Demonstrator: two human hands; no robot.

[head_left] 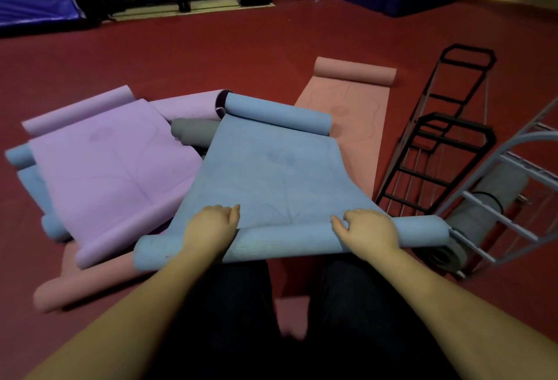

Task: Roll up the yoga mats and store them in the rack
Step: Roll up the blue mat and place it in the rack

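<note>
A blue yoga mat (pixel 271 168) lies spread in front of me, its near end rolled into a tube and its far end curled. My left hand (pixel 211 227) grips the near roll left of centre, fingers curled over its top. My right hand (pixel 370 230) grips the same roll right of centre. To the right, a white metal rack (pixel 501 216) lies tilted with a grey rolled mat (pixel 483 207) inside it. A black wire rack (pixel 437 150) lies on the floor beyond it.
A purple mat (pixel 114 165) lies half unrolled at left over more blue mats (pixel 21 156) and a grey roll (pixel 193 130). A pink mat (pixel 353 114) stretches behind the blue one, another pink roll (pixel 78 283) at near left. Red floor (pixel 211 56) beyond; dark equipment at the back.
</note>
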